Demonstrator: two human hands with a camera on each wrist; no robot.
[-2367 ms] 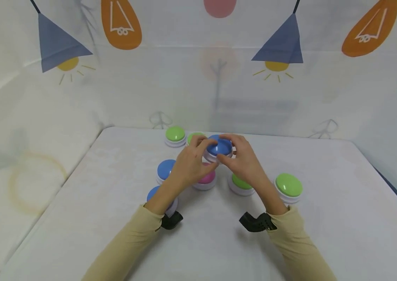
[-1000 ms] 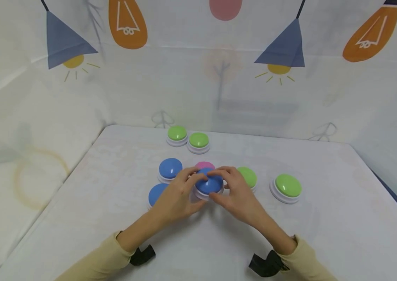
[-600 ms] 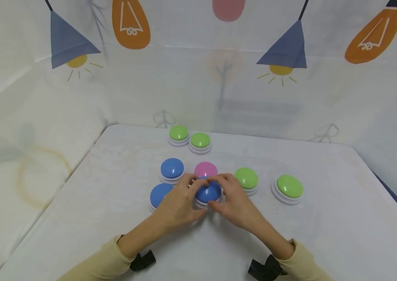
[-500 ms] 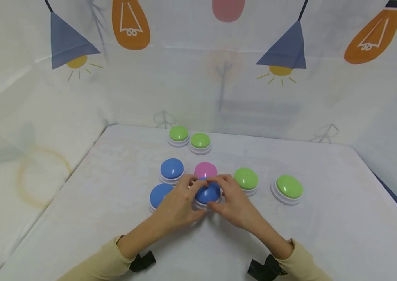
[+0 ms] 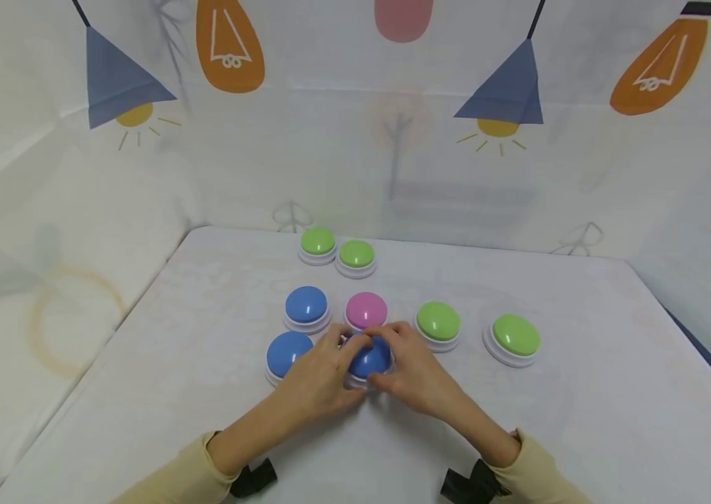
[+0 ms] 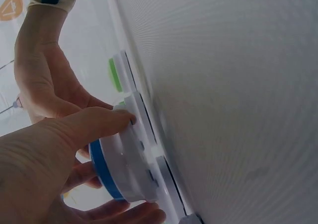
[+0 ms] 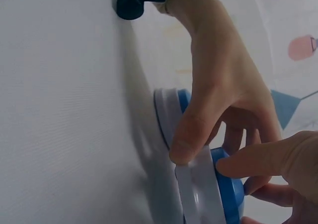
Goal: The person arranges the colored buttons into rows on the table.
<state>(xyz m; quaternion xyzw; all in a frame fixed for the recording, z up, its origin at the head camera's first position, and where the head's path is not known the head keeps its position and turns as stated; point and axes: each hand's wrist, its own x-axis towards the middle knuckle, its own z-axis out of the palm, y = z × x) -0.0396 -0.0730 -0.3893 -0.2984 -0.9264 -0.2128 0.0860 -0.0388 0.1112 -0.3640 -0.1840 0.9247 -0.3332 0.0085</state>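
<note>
A blue dome push button [image 5: 371,358] with a round white base is held between both hands, just in front of a pink push button [image 5: 366,309]. My left hand [image 5: 316,374] grips its left side, thumb toward me and fingers on the far side. From the right, my right hand [image 5: 418,374] grips the same button with curled fingers and thumb. In the left wrist view the white base [image 6: 126,167] sits tilted close to the table; whether it touches cannot be told. Left of it are two more blue push buttons, a far one [image 5: 306,305] and a near one [image 5: 286,353], partly hidden by my left hand.
Green push buttons stand about: one [image 5: 439,322] right of the pink button, another [image 5: 516,336] farther right, and two at the back, left [image 5: 318,241] and right [image 5: 356,255]. All are on a white-covered table [image 5: 582,392]. A printed cloth [image 5: 330,154] hangs behind.
Both hands have brought the blue push button from near the back green buttons toward me, over to the front of the pink one, and lower. In the last half second it has moved slightly nearer.
</note>
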